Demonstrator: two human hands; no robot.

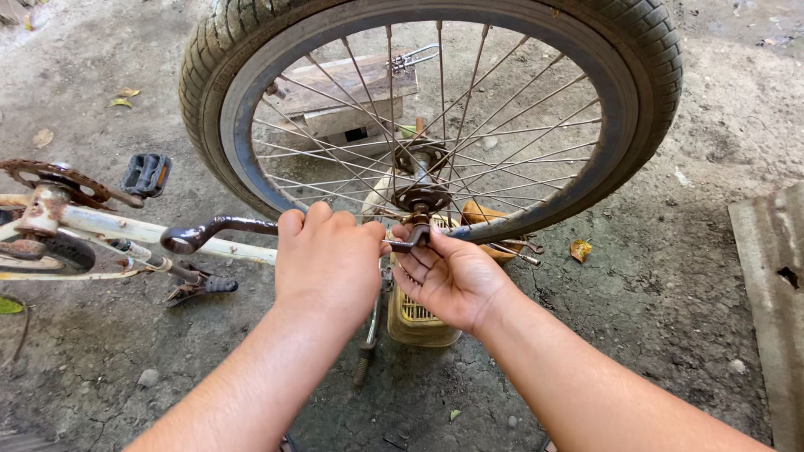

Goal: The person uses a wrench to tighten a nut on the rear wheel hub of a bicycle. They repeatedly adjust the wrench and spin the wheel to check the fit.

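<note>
Head view, what's at the centre?

— A wheel (435,109), standing upright with its tyre and spokes, and its hub (421,194) low in the middle. Both hands meet just below that hub.

— What does the left hand do?

— The left hand (328,259) is closed in a fist round a spanner (209,230), a dark rusty tool whose ring end sticks out well left of the hub. Fingers are curled tight over the shaft, so most of it is hidden.

— And the right?

— The right hand (452,276) lies palm up just under the hub, thumb and fingers pinching a small dark metal part at the axle (412,241). Whether that is a nut or the spanner's other end, I cannot tell.

— What else lies about the hub?

— Left of it, a white, rusted frame (126,230) lies on the ground with a chainring (50,177) and a black pedal (146,174) at the far left. Behind the hub, seen through the spokes, is a wooden block (352,96). Directly below the hub, under the hands, sits a yellowish plastic container (419,322). Just right of the hub, near the rim, a few small tools (515,249) rest on the dirt. Far right of it lies a grey slab (775,293).
</note>
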